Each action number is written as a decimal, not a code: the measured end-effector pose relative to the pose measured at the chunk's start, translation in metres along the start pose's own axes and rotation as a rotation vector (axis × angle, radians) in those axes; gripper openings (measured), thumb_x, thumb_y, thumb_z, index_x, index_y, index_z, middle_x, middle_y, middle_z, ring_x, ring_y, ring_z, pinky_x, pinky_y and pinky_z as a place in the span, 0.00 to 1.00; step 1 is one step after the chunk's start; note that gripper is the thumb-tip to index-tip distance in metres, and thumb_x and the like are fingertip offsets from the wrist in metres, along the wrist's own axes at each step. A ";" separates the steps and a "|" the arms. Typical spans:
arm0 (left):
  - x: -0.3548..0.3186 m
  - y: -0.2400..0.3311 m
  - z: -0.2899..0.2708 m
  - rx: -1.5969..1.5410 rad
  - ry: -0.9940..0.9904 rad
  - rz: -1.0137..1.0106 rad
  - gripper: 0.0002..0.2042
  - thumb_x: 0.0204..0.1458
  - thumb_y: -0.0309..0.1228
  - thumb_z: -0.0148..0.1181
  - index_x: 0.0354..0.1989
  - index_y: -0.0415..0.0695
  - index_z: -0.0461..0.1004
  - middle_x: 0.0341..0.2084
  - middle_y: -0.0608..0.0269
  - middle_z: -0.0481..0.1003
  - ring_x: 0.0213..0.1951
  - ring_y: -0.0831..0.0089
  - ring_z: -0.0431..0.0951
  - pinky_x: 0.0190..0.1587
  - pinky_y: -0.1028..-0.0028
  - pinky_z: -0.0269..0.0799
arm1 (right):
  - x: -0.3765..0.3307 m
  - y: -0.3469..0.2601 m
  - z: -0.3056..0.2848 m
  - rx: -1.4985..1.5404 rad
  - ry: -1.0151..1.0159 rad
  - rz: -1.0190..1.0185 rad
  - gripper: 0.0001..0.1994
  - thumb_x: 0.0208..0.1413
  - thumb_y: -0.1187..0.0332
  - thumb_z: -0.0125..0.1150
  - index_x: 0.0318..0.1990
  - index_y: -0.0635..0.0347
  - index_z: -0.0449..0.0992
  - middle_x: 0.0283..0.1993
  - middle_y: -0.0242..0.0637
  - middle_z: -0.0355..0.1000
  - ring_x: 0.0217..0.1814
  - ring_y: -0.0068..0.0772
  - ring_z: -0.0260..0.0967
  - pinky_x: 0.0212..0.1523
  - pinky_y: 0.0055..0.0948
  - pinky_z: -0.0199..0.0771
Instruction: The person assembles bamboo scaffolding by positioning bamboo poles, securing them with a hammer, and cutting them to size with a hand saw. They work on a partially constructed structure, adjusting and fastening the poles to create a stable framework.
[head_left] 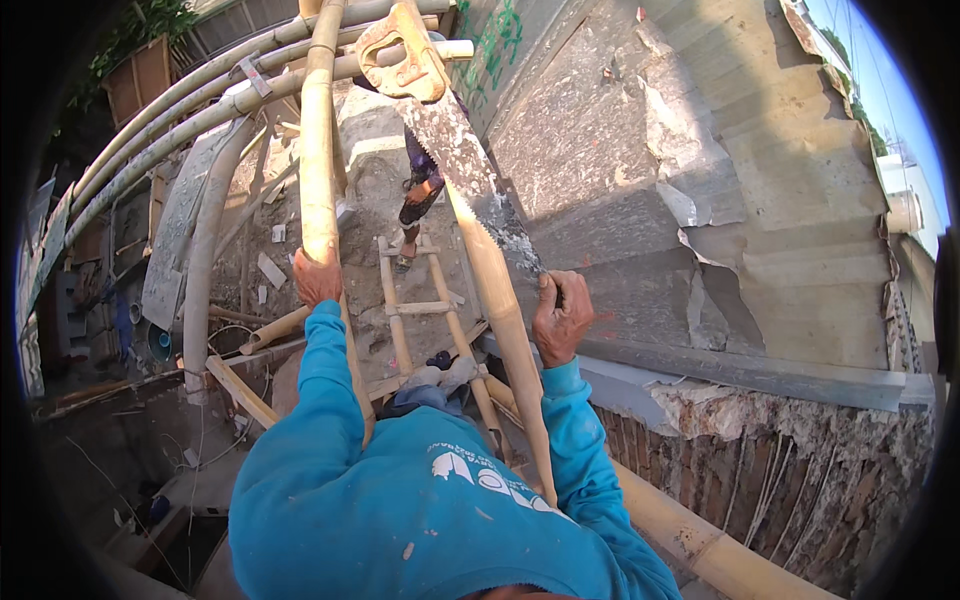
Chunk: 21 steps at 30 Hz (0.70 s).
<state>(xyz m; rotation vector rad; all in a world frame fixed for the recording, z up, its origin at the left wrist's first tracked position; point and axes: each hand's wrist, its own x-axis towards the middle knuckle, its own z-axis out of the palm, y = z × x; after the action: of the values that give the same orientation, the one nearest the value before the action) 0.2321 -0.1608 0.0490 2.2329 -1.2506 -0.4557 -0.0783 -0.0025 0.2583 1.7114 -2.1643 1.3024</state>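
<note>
My left hand (317, 277) is closed round an upright bamboo pole (320, 150) at the left of centre. In my right hand (563, 318), the thumb and fingers pinch the narrow tip of a hand saw (470, 165). Its worn blade is flecked with white and slants up and away, teeth on the left side. The saw's wooden handle (402, 55) is at the far end, near the top of the view, with no hand of mine on it. Just left of my right hand, a second bamboo pole (505, 320) runs under the blade.
Below me a bamboo ladder (420, 308) reaches down toward rubble-strewn ground, where another person (420, 195) is partly hidden by the saw. Several horizontal bamboo poles (200, 120) cross at the upper left, with a hammer (254, 77) on them. Corrugated metal sheets (790, 200) and a broken wall edge (740, 410) line the right.
</note>
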 end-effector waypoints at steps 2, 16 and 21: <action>0.006 -0.006 0.003 -0.027 0.002 0.034 0.36 0.53 0.56 0.60 0.60 0.38 0.66 0.56 0.42 0.70 0.58 0.47 0.70 0.59 0.54 0.66 | -0.039 -0.006 -0.037 -0.023 0.052 0.100 0.03 0.51 0.78 0.63 0.31 0.60 0.75 0.29 0.38 0.71 0.32 0.44 0.69 0.34 0.37 0.69; -0.003 0.068 -0.013 -0.678 -0.632 0.556 0.42 0.47 0.36 0.63 0.71 0.37 0.51 0.67 0.39 0.55 0.70 0.48 0.54 0.68 0.52 0.55 | -0.296 -0.073 -0.145 -0.386 0.271 0.459 0.07 0.42 0.76 0.68 0.31 0.56 0.77 0.28 0.33 0.72 0.32 0.38 0.70 0.29 0.36 0.67; -0.086 0.162 -0.056 -0.451 -1.327 0.931 0.47 0.45 0.29 0.59 0.75 0.53 0.42 0.71 0.47 0.53 0.73 0.53 0.49 0.72 0.48 0.45 | -0.330 -0.090 -0.157 -0.428 0.294 0.474 0.08 0.41 0.76 0.66 0.30 0.54 0.77 0.29 0.31 0.72 0.32 0.37 0.69 0.30 0.34 0.66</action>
<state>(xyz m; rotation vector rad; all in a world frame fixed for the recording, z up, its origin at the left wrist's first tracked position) 0.1081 -0.1403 0.1937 0.5988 -2.2346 -1.6793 0.0526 0.3493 0.2285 0.8289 -2.5056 0.9784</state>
